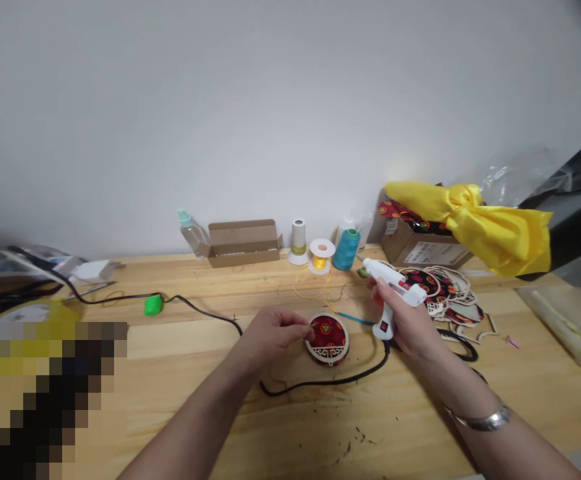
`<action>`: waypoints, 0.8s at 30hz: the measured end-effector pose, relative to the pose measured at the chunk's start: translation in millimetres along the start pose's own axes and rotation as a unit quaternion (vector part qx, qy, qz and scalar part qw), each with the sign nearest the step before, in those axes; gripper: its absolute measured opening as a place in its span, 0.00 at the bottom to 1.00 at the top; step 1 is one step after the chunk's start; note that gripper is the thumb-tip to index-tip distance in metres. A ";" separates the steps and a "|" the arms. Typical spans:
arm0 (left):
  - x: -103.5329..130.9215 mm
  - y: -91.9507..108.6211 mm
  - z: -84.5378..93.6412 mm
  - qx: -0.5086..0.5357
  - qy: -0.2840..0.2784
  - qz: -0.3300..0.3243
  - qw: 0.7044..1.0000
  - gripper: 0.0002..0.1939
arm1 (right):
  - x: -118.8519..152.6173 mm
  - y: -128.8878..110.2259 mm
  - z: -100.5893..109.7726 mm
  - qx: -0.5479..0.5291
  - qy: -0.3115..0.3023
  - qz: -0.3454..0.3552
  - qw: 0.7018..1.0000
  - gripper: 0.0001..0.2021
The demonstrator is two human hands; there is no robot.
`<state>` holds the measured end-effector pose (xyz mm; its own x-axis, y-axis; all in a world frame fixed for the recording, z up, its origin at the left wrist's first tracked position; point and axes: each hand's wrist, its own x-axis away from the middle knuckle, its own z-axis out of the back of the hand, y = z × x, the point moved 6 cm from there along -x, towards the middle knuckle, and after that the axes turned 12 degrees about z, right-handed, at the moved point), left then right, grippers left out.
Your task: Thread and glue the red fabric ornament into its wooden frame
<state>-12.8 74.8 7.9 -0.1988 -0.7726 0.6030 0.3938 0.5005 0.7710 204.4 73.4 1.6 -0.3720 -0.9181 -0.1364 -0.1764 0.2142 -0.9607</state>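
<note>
My right hand [403, 317] is wrapped round a white glue gun [386, 293], its nozzle pointing up and left beside a teal thread cone [346, 250]. A black cord runs from the gun's handle across the table. My left hand [280, 333] has its thumb and fingers pressed together at the left edge of a round ornament [327, 337]. Whatever sits between those fingertips is too small to make out. Dark red patterned fabric fills the ornament's pale rim, with pale lattice at its lower part. Near its top lie a yellow cord and a blue strip [354, 318].
Along the wall stand a clear bottle [193, 235], an open cardboard box [244, 245], a white spool [298, 241] and a yellow thread spool [321, 255]. Fabric-covered rings [430, 287] lie right, below a box with yellow cloth [500, 230]. A green object [153, 305] sits left.
</note>
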 end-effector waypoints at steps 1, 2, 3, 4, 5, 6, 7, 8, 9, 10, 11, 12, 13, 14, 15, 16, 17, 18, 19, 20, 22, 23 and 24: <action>0.0 0.1 0.0 -0.003 0.001 0.001 1.000 0.08 | 1.6 -1.0 -1.5 -0.008 -0.002 0.001 1.000 0.13; -0.3 0.1 -0.1 -0.007 0.002 0.001 1.000 0.08 | 4.4 -0.6 -5.3 -0.022 -0.014 -0.011 1.000 0.14; -0.7 0.0 -0.2 -0.010 0.001 0.001 1.000 0.08 | 7.8 1.1 -10.3 -0.040 -0.029 -0.033 0.998 0.14; -1.3 -0.2 -0.2 -0.012 0.001 0.000 1.000 0.08 | 11.4 4.0 -15.7 -0.056 -0.045 -0.061 0.996 0.15; -1.9 -0.2 0.0 -0.012 0.002 -0.003 1.000 0.08 | 14.4 7.4 -20.2 -0.066 -0.059 -0.088 0.992 0.15; -2.2 0.2 0.1 -0.012 0.002 -0.009 1.000 0.08 | 16.3 10.8 -23.3 -0.070 -0.068 -0.109 0.989 0.15; -2.4 0.7 0.3 -0.010 0.002 -0.016 1.000 0.08 | 16.5 13.4 -24.2 -0.067 -0.072 -0.115 0.988 0.15; -2.4 1.3 0.5 -0.009 0.003 -0.021 1.000 0.08 | 14.7 14.5 -22.6 -0.055 -0.069 -0.103 0.991 0.15; -2.2 1.8 0.5 -0.008 0.003 -0.023 1.000 0.07 | 11.6 14.3 -18.8 -0.035 -0.060 -0.078 0.995 0.15; -2.0 1.9 0.6 -0.008 0.004 -0.022 1.000 0.07 | 8.0 12.7 -13.6 -0.010 -0.044 -0.044 0.998 0.16; -1.7 1.8 0.5 -0.009 0.005 -0.017 1.000 0.07 | 4.8 10.0 -7.4 0.018 -0.022 -0.005 1.000 0.15; -1.5 1.4 0.6 -0.010 0.006 -0.010 1.000 0.07 | 2.5 7.2 -2.0 0.039 0.000 0.026 0.999 0.15; -1.3 1.0 0.8 -0.011 0.009 -0.004 1.000 0.07 | 1.2 4.9 1.0 0.046 0.012 0.049 0.998 0.15; -1.2 0.9 1.0 -0.011 0.012 -0.002 1.000 0.07 | 0.7 4.0 0.9 0.037 0.010 0.056 0.998 0.14; -1.1 1.1 1.5 -0.012 0.015 -0.004 1.000 0.08 | 1.0 4.5 -2.2 0.012 -0.005 0.048 0.999 0.14; -1.1 1.3 2.1 -0.013 0.018 -0.009 1.000 0.08 | 2.1 6.0 -7.6 -0.020 -0.030 0.028 0.999 0.13; -1.3 1.6 2.7 -0.016 0.019 -0.015 1.000 0.08 | 4.0 8.0 -13.6 -0.049 -0.053 -0.001 0.997 0.12; -1.6 1.8 3.6 -0.019 0.020 -0.022 0.999 0.08 | 6.4 9.9 -18.3 -0.070 -0.067 -0.030 0.995 0.12; -2.1 2.1 4.4 -0.024 0.019 -0.030 0.999 0.08 | 9.1 11.1 -20.7 -0.078 -0.068 -0.054 0.993 0.11; -2.8 2.3 5.5 -0.031 0.019 -0.037 0.999 0.09 | 11.8 11.0 -20.6 -0.076 -0.057 -0.067 0.993 0.12; -4.8 2.2 8.4 -0.049 0.025 -0.047 0.997 0.09 | 18.8 7.8 -16.0 -0.052 -0.034 -0.073 0.995 0.13; -6.1 1.8 10.0 -0.061 0.031 -0.049 0.996 0.10 | 23.5 5.5 -13.3 -0.037 -0.033 -0.077 0.996 0.15; -7.7 1.0 11.2 -0.075 0.037 -0.050 0.995 0.10 | 29.3 3.8 -11.3 -0.018 -0.045 -0.088 0.995 0.16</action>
<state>-20.9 85.6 6.3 -0.1793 -0.8445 0.5046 0.5062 0.3606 0.7834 182.5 51.2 -3.3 -0.2495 -0.9683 0.0113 -0.2643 0.0569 -0.9628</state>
